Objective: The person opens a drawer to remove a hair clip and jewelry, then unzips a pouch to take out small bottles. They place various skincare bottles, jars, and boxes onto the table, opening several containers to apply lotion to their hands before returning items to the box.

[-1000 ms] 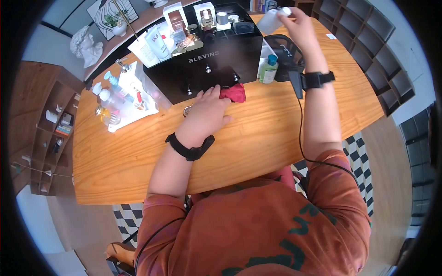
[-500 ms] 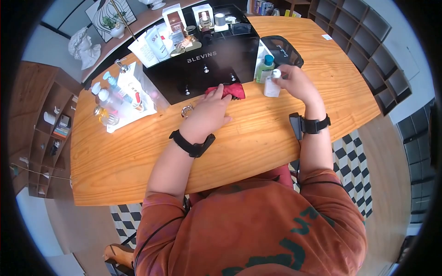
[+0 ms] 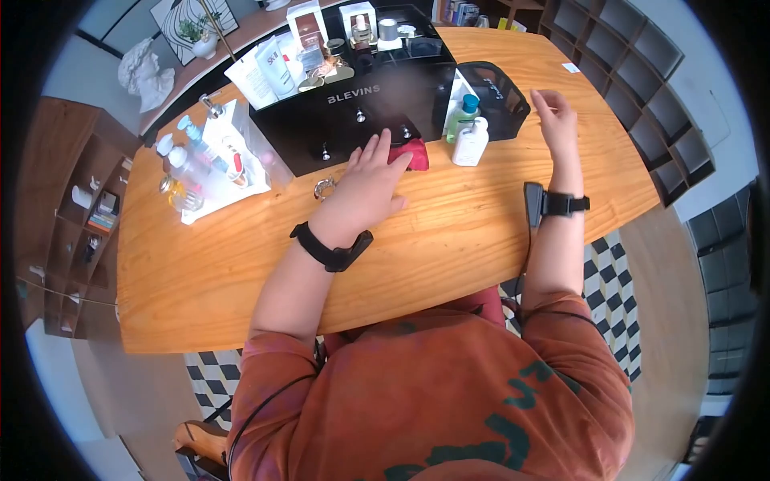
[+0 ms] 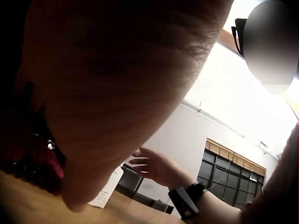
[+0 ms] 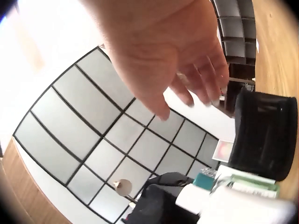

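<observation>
My left hand (image 3: 361,188) lies on the table with its fingers straight, reaching to the front of the black BLEVINS drawer box (image 3: 353,120). Beside its fingertips, a red fabric bow (image 3: 415,155) sits against the box, partly covered by the hand. A silver ring-shaped piece (image 3: 324,188) lies left of that hand. My right hand (image 3: 557,128) hovers over the right side of the table, fingers loosely bent and holding nothing, as the right wrist view also shows. Left of it a white bottle (image 3: 471,146) stands upright in front of a green bottle with a teal cap (image 3: 464,118).
A black mesh basket (image 3: 513,120) stands behind the two bottles. On the left, a white tray (image 3: 228,210) carries several pump bottles. Tubes (image 3: 275,74), boxes and small cosmetics crowd the box top. A black cable runs along my right arm.
My right hand brought the white bottle from the back right to beside the green bottle, let go of it and drew away to the right. The left hand has barely shifted.
</observation>
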A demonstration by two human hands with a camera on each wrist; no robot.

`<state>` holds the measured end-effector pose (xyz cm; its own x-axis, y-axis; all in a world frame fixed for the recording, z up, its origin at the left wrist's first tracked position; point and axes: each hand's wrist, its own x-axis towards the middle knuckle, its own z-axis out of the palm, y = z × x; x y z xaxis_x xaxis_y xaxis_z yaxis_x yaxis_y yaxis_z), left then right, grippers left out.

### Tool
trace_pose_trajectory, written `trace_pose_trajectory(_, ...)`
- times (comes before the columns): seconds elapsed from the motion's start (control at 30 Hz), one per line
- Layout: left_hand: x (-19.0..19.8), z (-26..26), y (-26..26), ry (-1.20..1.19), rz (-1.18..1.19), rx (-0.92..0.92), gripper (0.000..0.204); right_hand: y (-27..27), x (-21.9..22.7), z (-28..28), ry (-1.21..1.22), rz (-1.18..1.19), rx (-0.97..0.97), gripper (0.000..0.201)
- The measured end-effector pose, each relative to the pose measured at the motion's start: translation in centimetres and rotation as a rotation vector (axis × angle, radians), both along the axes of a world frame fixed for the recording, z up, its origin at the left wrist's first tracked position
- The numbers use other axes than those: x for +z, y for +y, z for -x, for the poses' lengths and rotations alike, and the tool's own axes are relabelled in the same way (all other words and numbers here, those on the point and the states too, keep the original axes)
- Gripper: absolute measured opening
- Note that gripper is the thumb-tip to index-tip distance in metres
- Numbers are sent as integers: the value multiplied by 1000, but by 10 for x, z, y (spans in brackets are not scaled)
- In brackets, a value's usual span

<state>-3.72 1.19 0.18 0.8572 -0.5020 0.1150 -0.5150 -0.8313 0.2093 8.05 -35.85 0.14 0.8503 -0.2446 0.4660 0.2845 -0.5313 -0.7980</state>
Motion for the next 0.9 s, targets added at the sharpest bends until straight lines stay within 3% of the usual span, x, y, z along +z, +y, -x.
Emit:
trace_pose_trajectory(0.03,3,2,0,0,5,5,73,-6,-6,-14,0,5,5,50)
trace_pose_trajectory(0.1,11,6,-1,-84,26,-52,73,-15,-19,-38,221,183,-224,62)
trace_pose_trajectory(0.2,27,21,-7,-149,76,-108,72,-24,-35,-56,370,293,-111,70)
trace_pose_trajectory(0.23,32,26,-9,-148,80,-100,72,-31,-43,-65,401,211,-68,52)
trace_pose_trajectory(0.33,37,41,-8,-207,174,-160,71,-44,-47,-59,393,104,60,37)
trace_pose_trajectory(0.6,-11,63,22,223,480,-181,55,-105,-39,40,373,-116,150,27)
trace_pose_trajectory(0.67,-23,64,28,336,559,-144,50,-122,-31,69,383,65,236,27)
trace_pose_trajectory(0.73,-40,64,34,447,640,-96,45,-130,-22,97,419,69,291,26)
trace_pose_trajectory(0.8,-57,55,38,521,910,-92,36,-131,-14,119,449,75,349,26)
trace_pose_trajectory(0.9,-60,50,42,603,1032,-57,31,-122,-5,142,557,-60,520,22)
